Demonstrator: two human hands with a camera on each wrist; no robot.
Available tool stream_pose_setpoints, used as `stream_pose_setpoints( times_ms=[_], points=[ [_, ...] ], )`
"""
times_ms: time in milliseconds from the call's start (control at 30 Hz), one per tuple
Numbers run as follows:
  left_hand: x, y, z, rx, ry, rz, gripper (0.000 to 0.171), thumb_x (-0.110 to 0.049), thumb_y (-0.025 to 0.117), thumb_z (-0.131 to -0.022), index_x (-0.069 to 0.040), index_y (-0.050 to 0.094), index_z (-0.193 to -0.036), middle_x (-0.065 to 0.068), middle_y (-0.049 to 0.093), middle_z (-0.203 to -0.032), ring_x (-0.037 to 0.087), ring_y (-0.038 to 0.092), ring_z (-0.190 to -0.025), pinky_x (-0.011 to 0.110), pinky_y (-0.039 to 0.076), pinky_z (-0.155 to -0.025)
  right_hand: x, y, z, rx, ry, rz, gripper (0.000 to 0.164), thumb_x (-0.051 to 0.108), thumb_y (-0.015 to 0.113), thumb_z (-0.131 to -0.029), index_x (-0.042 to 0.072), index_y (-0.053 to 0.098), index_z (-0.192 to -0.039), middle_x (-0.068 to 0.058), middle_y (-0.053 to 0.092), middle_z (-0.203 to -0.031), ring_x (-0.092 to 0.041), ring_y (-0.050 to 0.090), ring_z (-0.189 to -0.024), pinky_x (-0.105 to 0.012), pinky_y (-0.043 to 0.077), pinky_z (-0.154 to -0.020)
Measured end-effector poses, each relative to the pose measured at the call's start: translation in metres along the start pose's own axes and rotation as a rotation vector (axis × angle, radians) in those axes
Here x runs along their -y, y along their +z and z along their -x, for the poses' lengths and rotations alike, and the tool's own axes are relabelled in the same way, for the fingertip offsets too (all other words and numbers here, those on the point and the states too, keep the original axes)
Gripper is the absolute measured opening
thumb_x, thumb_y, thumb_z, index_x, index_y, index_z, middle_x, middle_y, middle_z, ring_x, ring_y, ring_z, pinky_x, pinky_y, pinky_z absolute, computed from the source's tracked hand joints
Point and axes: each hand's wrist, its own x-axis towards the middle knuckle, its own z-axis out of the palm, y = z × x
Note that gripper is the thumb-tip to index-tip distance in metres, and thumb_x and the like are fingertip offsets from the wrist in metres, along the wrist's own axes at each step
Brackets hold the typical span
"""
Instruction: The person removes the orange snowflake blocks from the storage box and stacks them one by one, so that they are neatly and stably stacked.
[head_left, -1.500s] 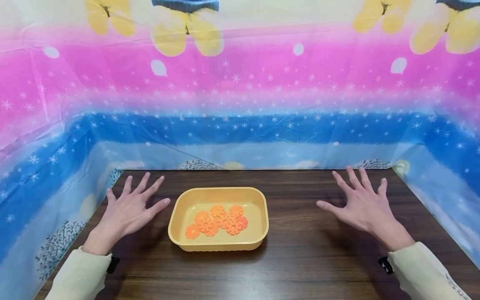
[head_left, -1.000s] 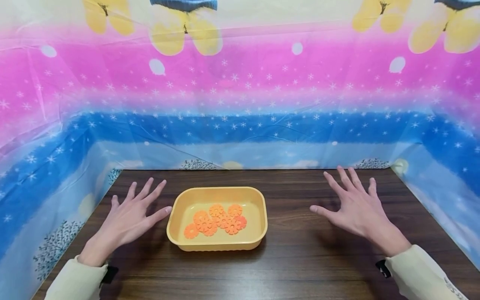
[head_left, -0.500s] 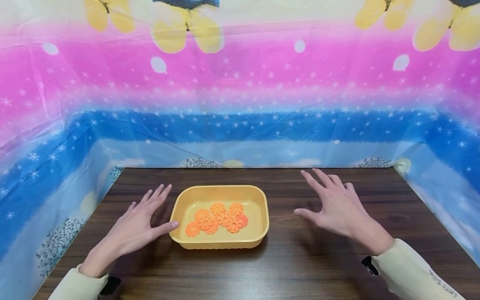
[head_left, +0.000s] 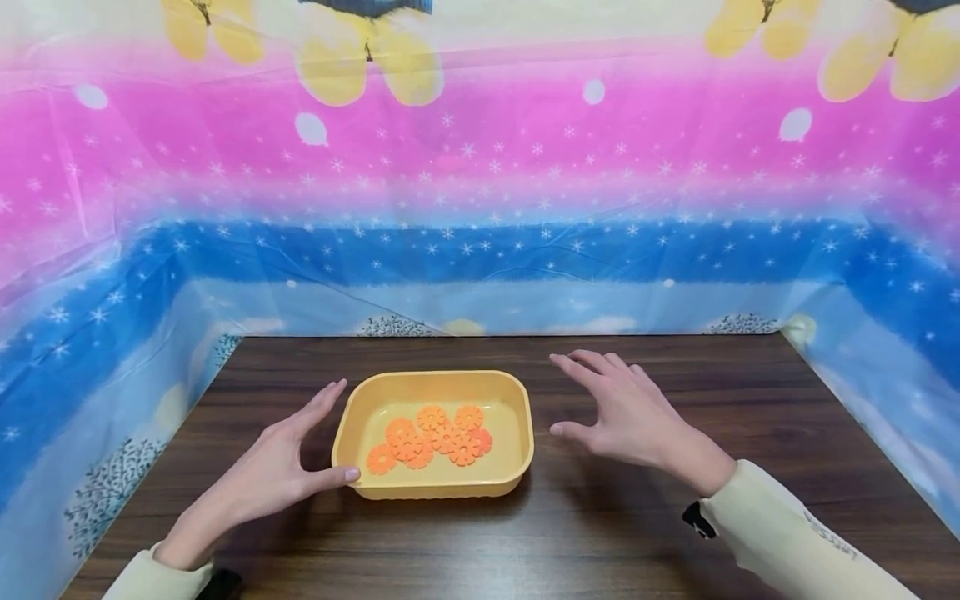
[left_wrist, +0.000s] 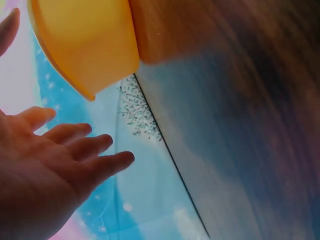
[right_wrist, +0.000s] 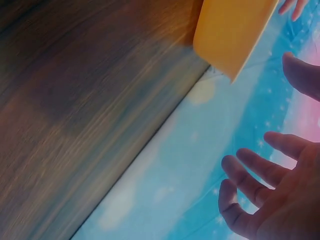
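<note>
Dark wood-grain table fills lower frame, shiny at bottom center. Snowflake-print cloth, pink above blue, lines back and both sides. Yellow tray on table, lower center; orange discs overlapping inside. Left hand at tray's left end, contact unclear; grip unclosed, fingers extended. Right hand right of tray, apart; grip unclosed.
</note>
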Motion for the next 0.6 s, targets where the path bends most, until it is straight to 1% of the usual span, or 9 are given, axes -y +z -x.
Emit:
stream_pose_setpoints(
  times_ms=[100,233,400,533,600],
  points=[
    [0.0,0.001,0.0,-0.007,0.007,0.017,0.101,-0.058,0.072,-0.069,-0.04,0.011,-0.147,-0.004,0.021,-0.151,0.029,0.031,-0.131,0.061,0.036,-0.093,0.004,0.002,-0.004,0.006,-0.029,-0.028,0.086,0.071,0.06,-0.07,0.039,0.029,-0.143,0.002,0.041,-0.139,-0.022,0.041,-0.121,-0.056,0.036,-0.093],
    [0.002,0.004,0.0,-0.008,0.005,0.033,0.101,-0.058,0.073,-0.068,-0.04,0.012,-0.147,-0.005,0.023,-0.15,0.029,0.032,-0.131,0.061,0.035,-0.093,0.01,0.006,-0.009,0.018,-0.059,-0.057,0.085,0.067,0.064,-0.07,0.037,0.032,-0.143,0.003,0.041,-0.138,-0.022,0.041,-0.121,-0.055,0.037,-0.093],
    [0.004,0.007,0.001,0.001,-0.018,0.05,0.102,-0.058,0.073,-0.068,-0.041,0.012,-0.147,0.001,0.027,-0.148,0.031,0.035,-0.129,0.06,0.037,-0.092,0.017,0.008,-0.016,0.051,-0.083,-0.111,0.08,0.06,0.069,-0.071,0.036,0.038,-0.14,0.005,0.043,-0.136,-0.02,0.04,-0.122,-0.054,0.036,-0.095],
    [0.005,0.009,0.002,0.005,-0.03,0.059,0.101,-0.058,0.073,-0.068,-0.041,0.013,-0.147,0.004,0.031,-0.146,0.032,0.037,-0.127,0.059,0.038,-0.091,0.024,0.009,-0.022,0.076,-0.1,-0.153,0.073,0.054,0.071,-0.072,0.032,0.045,-0.137,0.007,0.044,-0.134,-0.017,0.04,-0.122,-0.05,0.035,-0.098],
    [0.004,0.009,0.002,0.007,-0.031,0.064,0.101,-0.059,0.073,-0.067,-0.04,0.014,-0.147,0.004,0.032,-0.146,0.031,0.037,-0.127,0.059,0.038,-0.091,0.026,0.01,-0.026,0.086,-0.108,-0.159,0.07,0.055,0.071,-0.072,0.032,0.047,-0.135,0.009,0.045,-0.133,-0.014,0.04,-0.121,-0.046,0.034,-0.099]
  ],
)
